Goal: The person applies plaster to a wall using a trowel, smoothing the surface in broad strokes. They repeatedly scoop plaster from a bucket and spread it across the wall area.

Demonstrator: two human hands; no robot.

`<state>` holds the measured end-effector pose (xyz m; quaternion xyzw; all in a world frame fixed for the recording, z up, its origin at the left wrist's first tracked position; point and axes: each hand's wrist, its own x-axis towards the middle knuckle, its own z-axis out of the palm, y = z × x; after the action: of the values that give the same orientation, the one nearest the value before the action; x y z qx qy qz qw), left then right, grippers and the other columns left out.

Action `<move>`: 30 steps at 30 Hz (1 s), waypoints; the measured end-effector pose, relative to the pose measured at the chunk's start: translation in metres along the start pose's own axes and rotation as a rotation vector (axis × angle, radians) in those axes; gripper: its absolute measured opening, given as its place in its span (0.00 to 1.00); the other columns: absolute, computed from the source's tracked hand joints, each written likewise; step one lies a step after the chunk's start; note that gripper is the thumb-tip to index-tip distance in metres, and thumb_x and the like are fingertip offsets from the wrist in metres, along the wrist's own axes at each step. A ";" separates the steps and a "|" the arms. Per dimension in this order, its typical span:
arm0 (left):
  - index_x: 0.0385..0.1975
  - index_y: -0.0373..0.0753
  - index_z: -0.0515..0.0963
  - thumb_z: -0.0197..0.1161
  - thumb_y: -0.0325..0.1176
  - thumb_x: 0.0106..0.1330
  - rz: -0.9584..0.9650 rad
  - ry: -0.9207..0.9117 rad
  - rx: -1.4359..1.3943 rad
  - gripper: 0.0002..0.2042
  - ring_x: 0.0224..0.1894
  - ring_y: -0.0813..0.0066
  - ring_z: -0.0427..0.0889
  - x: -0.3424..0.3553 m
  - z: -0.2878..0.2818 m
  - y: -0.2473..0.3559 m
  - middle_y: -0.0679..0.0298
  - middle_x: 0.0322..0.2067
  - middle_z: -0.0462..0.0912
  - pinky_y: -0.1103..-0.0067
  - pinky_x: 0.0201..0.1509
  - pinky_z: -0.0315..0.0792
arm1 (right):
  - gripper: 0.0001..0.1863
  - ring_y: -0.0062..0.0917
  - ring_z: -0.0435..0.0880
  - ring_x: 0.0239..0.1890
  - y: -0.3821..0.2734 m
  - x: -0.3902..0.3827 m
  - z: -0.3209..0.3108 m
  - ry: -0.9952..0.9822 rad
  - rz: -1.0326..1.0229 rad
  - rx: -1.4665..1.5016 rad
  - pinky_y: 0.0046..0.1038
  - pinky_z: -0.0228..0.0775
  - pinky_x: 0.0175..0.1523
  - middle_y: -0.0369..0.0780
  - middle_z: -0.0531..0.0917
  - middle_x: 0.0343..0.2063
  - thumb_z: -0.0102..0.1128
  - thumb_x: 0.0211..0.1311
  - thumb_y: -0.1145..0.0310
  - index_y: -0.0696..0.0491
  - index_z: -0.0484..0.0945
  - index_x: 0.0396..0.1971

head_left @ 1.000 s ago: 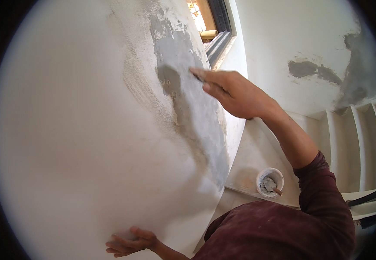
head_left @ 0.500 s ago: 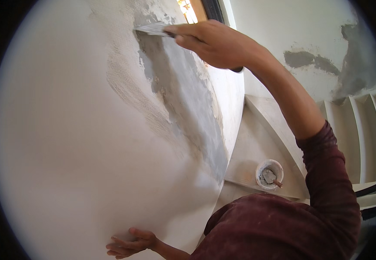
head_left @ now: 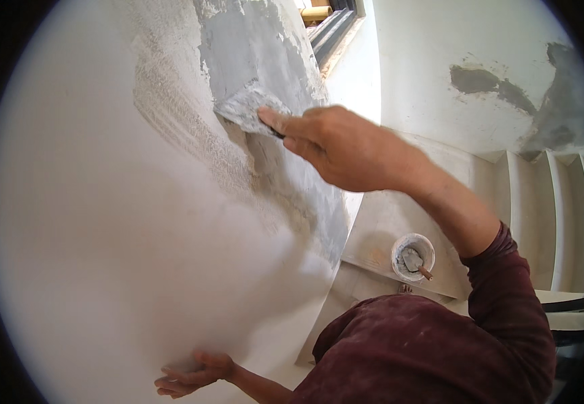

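My right hand (head_left: 346, 145) grips a putty knife (head_left: 248, 108) by its handle, with one finger stretched along the back of the blade. The wide blade, smeared with pale filler, lies against the grey patch (head_left: 238, 47) on the white wall (head_left: 90, 222). The handle is mostly hidden inside my fist. Low on the same wall, my left hand (head_left: 194, 374) is open, its fingers spread and resting at or close to the surface; exact contact is hard to tell. Rough, whitish scraped texture (head_left: 171, 108) borders the grey patch on its left.
A white bucket (head_left: 403, 244) of grey-white filler, with a wooden-handled trowel (head_left: 413, 260) in it, stands on the landing (head_left: 386, 222). Stairs (head_left: 534, 215) run along the right. A window opening (head_left: 332, 34) is at the top, and the far wall carries more grey patches (head_left: 473, 79).
My right hand has drawn the putty knife downward along the grey patch, and more of the blade's face shows. My left hand has shifted slightly left. The view has tilted a little.
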<state>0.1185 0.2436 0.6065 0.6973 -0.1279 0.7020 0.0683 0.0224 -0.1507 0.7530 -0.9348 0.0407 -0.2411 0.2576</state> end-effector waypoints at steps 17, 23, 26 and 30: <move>0.63 0.38 0.65 0.46 0.50 0.69 -0.032 -0.036 0.063 0.28 0.74 0.62 0.44 -0.007 0.001 0.008 0.57 0.69 0.54 0.60 0.73 0.31 | 0.21 0.28 0.70 0.15 0.036 0.039 -0.032 0.485 -0.201 -0.091 0.34 0.69 0.30 0.47 0.77 0.16 0.43 0.73 0.61 0.51 0.70 0.61; 0.63 0.40 0.66 0.48 0.52 0.69 -0.009 -0.004 0.041 0.28 0.73 0.58 0.46 -0.001 -0.004 0.005 0.54 0.68 0.56 0.58 0.73 0.32 | 0.23 0.33 0.76 0.17 0.008 -0.001 0.002 -0.118 0.057 -0.087 0.37 0.74 0.30 0.49 0.75 0.16 0.34 0.73 0.68 0.56 0.61 0.65; 0.63 0.39 0.65 0.48 0.51 0.69 -0.013 -0.016 0.050 0.28 0.73 0.58 0.45 -0.001 0.001 0.009 0.54 0.69 0.55 0.59 0.73 0.32 | 0.22 0.35 0.79 0.26 0.038 -0.035 0.027 -0.212 0.036 -0.012 0.37 0.72 0.39 0.50 0.77 0.20 0.43 0.71 0.67 0.56 0.67 0.62; 0.64 0.37 0.63 0.45 0.50 0.70 0.007 -0.050 0.091 0.29 0.74 0.57 0.43 -0.001 -0.004 0.011 0.53 0.70 0.52 0.59 0.73 0.30 | 0.24 0.35 0.76 0.30 0.046 -0.033 0.049 0.310 -0.125 0.172 0.34 0.70 0.42 0.47 0.76 0.26 0.47 0.70 0.67 0.53 0.64 0.64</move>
<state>0.1117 0.2346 0.6048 0.7164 -0.0998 0.6898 0.0311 0.0190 -0.1608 0.6792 -0.8616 0.0012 -0.4004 0.3118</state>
